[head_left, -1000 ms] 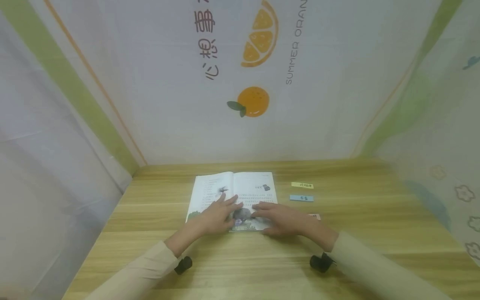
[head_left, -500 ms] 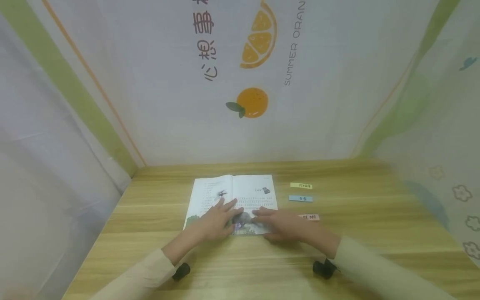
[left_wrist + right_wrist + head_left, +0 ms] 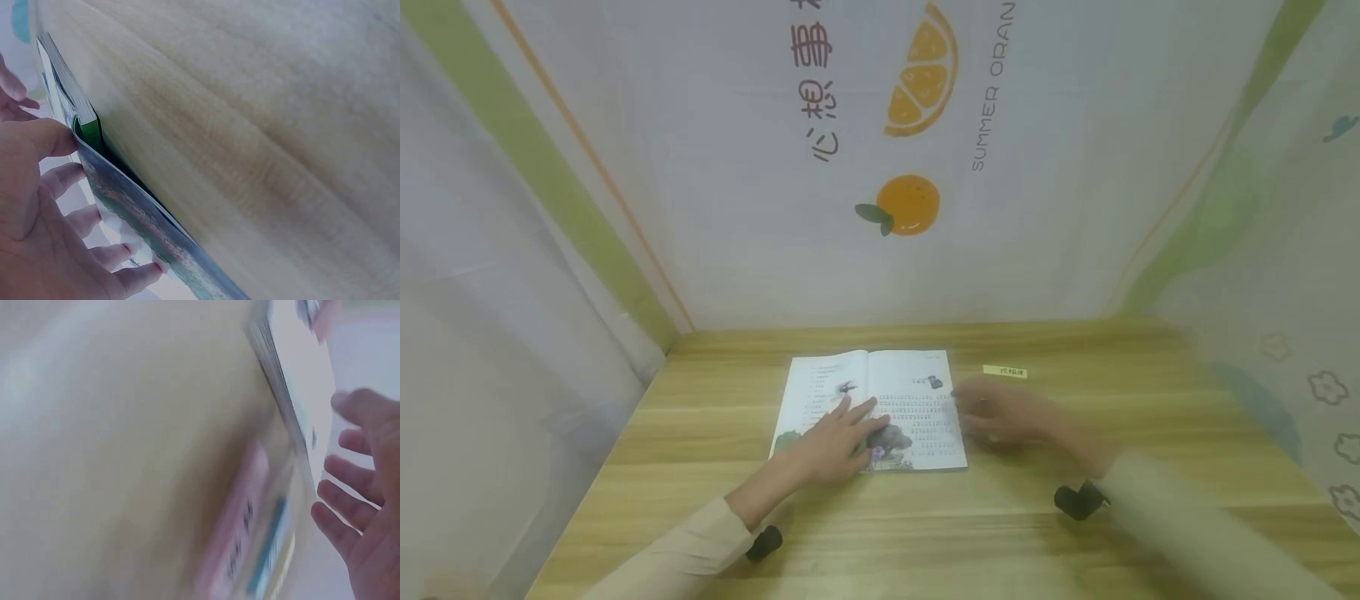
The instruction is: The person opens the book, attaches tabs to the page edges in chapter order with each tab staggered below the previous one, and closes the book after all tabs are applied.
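Note:
An open book (image 3: 906,371) with printed text and coloured drawings lies on the wooden table. Across its lower middle, near the spine, my left hand (image 3: 826,443) rests with spread, straight fingers. In the left wrist view the fingers lie over the page and the thumb is at the book's lower edge. My right hand (image 3: 1003,410), blurred by motion, hovers beside the book's right edge with loosely bent fingers and nothing in them. Below it in the right wrist view are a pink strip (image 3: 234,528) and a blue strip (image 3: 269,550), both hidden by the hand in the head view.
A yellow strip (image 3: 1005,372) with handwriting lies right of the book, beyond the right hand. Black wrist cameras (image 3: 765,543) hang under both forearms. White printed cloth (image 3: 1037,250) stands behind the table (image 3: 910,533) and at its sides.
My right hand has lifted off the right page and moved right, over the blue and pink strips, uncovering the page's lower text. The left hand stays on the book.

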The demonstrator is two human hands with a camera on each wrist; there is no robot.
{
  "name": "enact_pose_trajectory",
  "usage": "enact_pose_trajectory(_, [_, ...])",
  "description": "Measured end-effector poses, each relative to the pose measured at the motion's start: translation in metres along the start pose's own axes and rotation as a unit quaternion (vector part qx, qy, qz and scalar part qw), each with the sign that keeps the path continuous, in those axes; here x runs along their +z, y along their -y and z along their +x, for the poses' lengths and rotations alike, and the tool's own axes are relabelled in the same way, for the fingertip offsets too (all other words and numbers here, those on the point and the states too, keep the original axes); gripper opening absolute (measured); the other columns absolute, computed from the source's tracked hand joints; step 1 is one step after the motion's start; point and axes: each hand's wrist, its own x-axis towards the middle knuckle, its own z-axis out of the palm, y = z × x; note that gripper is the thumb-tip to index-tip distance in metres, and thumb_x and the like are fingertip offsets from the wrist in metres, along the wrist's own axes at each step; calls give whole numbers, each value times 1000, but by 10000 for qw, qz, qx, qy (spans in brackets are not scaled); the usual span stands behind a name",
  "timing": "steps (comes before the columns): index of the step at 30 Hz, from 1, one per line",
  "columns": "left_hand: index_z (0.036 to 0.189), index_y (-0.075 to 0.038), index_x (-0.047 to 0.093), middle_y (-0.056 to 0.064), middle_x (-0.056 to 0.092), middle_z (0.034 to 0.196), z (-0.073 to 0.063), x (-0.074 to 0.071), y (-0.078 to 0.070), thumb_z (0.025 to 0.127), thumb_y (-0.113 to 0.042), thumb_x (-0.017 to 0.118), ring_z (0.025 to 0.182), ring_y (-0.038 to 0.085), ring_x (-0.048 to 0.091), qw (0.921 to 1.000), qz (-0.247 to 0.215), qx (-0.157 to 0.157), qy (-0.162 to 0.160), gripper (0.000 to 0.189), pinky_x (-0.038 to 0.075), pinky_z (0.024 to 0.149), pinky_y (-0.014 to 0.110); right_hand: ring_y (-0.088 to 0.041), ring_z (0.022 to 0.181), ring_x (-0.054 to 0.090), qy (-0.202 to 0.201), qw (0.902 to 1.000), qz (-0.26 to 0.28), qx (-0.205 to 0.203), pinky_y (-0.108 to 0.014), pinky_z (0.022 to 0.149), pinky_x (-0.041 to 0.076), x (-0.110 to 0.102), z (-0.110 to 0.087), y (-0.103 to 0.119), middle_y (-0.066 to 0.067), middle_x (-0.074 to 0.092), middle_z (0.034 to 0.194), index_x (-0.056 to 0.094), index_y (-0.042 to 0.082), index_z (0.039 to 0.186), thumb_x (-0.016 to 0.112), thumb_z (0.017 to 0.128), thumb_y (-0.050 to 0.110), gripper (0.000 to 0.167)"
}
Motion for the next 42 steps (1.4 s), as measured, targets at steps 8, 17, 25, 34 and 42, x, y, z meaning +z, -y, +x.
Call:
enact_pose_trajectory(8, [153,-13,47,20,28,161,-5,-1,0,102,-25,57,141,59,21,10000,-37,-31,-23,53,26,110,68,-39,115,60,-328,9930,-11,1134,-56,97,50,-31,-9,-47,-21,59,134,55,-1,140,66,99,12,44])
enact_pose_trajectory(17, [154,-13,46,20,27,162,-4,1,2,103,-26,56,142,57,19,10000,-29,-9,-55,54,25,112,67,-46,115,57,-274,9975,-169,623,-61,98,47,-47,-18,-67,-29,59,128,51,-11,138,68,90,-6,51])
enact_pose_trajectory(25, [154,-15,45,19,27,162,-1,6,4,103,-26,55,143,56,19,9999,-16,-27,-101,54,23,114,64,-41,106,61,-209,9964,-217,797,-58,92,51,-48,-16,-69,-25,63,119,56,-11,131,67,90,-6,43])
enact_pose_trajectory(34, [154,-17,45,17,27,163,-2,4,2,103,-27,56,144,55,19,9999,-97,-114,-59,54,23,115,63,-36,104,61,-227,9945,-605,828,-55,91,52,-45,-20,-67,-16,65,111,64,-6,121,66,91,-4,30])
enact_pose_trajectory(42, [155,-17,44,16,26,164,-2,5,3,103,-28,55,144,55,18,9999,-46,-119,-50,54,23,114,65,-33,95,61,-249,9956,-523,740,-52,86,55,-43,-21,-74,-12,65,101,67,-6,111,68,83,-9,29])
